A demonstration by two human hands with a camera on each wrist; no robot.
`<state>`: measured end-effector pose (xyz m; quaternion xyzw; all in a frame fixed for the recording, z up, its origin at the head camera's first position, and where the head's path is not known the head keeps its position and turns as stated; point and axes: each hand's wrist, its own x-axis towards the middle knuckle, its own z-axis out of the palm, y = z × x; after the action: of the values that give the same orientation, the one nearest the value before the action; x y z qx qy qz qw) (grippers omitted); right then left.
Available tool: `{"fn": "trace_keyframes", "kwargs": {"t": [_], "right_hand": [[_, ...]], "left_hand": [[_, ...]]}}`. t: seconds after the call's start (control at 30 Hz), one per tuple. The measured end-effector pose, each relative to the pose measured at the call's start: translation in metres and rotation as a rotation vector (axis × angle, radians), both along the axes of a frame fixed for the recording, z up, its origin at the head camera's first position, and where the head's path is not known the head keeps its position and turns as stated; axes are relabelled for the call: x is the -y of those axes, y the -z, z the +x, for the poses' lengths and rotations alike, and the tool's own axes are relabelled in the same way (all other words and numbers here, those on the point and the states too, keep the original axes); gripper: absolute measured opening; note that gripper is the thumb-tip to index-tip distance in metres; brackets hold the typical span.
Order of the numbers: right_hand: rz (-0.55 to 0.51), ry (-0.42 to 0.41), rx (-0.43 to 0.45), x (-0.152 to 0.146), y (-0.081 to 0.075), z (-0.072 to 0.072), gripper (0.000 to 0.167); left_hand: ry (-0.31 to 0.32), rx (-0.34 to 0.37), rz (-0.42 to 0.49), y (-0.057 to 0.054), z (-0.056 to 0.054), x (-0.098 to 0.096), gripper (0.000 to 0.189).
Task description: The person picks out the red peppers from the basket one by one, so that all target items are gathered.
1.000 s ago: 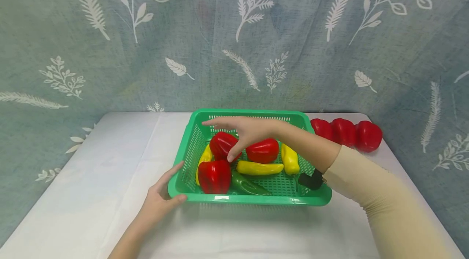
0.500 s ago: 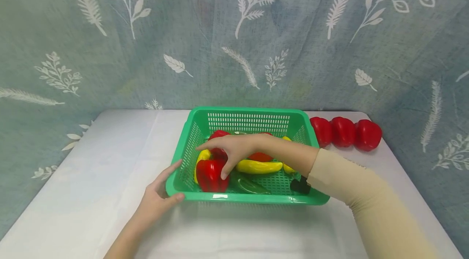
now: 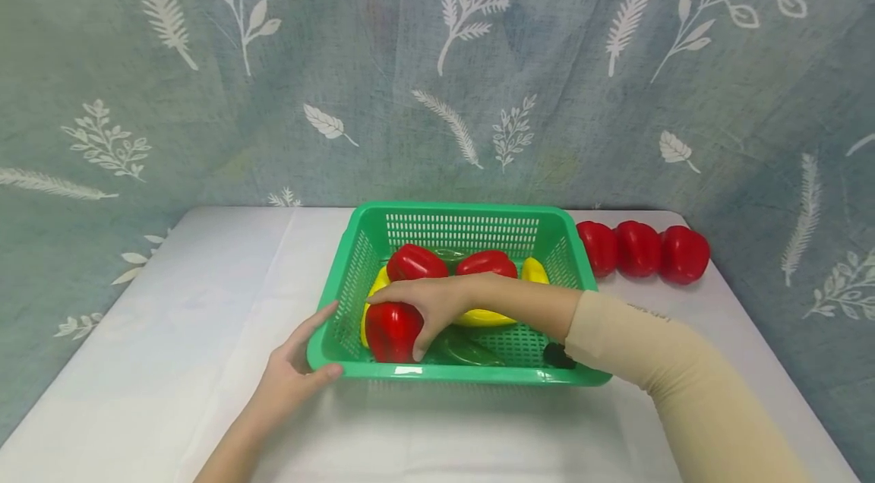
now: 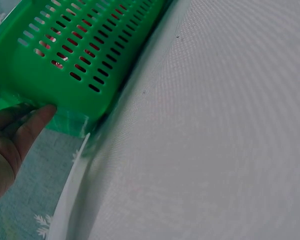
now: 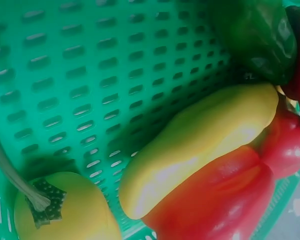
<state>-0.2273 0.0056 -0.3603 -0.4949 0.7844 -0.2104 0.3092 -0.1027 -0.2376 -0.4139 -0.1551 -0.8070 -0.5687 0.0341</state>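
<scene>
In the head view, my right hand (image 3: 427, 301) reaches into the green plastic basket (image 3: 465, 371) and grips a red bell pepper (image 3: 393, 333) at its near left corner. The thumb lies down the pepper's right side and the fingers bend over its top. My left hand (image 3: 294, 361) straddles the basket's left front corner, thumb and fingers extended against the outside; the left wrist view shows its thumb (image 4: 37, 125) on the basket wall. Under the right forearm lies a long yellow pepper (image 5: 200, 145), partly hidden in the head view. Beside it is a green pepper (image 3: 472, 350).
Two more red peppers, one (image 3: 415, 263) left and one (image 3: 487, 263) right, lie behind the hand. A yellow pepper (image 3: 535, 270) rests at the basket's right. Outside, three red bell peppers (image 3: 639, 249) stand in a row on the white tablecloth (image 3: 225, 278). A patterned curtain (image 3: 383, 73) hangs behind.
My right hand has come down and toward me, from above the peppers onto the near left red bell pepper. My left hand has stayed at the basket's corner.
</scene>
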Motion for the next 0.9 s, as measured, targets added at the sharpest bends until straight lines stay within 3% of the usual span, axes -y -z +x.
{"fn": "trace_keyframes", "kwargs": {"t": [0.17, 0.3, 0.67, 0.9], "right_hand": [[-0.020, -0.052, -0.049, 0.0057, 0.0082, 0.0035, 0.097], [-0.032, -0.047, -0.056, 0.0057, 0.0093, 0.0048, 0.094], [-0.104, -0.013, 0.065, 0.0018, 0.0023, -0.0017, 0.081], [-0.043, -0.016, 0.061, 0.0005, 0.0052, -0.0021, 0.085]], "left_hand": [[0.007, 0.004, 0.012, 0.0000, 0.0006, 0.0005, 0.077], [-0.003, 0.009, 0.003, 0.0001, 0.0006, -0.0002, 0.078], [0.026, -0.010, 0.039, 0.0013, -0.0002, -0.0003, 0.077], [0.019, -0.003, 0.033, 0.0002, 0.0002, -0.0003, 0.077]]}}
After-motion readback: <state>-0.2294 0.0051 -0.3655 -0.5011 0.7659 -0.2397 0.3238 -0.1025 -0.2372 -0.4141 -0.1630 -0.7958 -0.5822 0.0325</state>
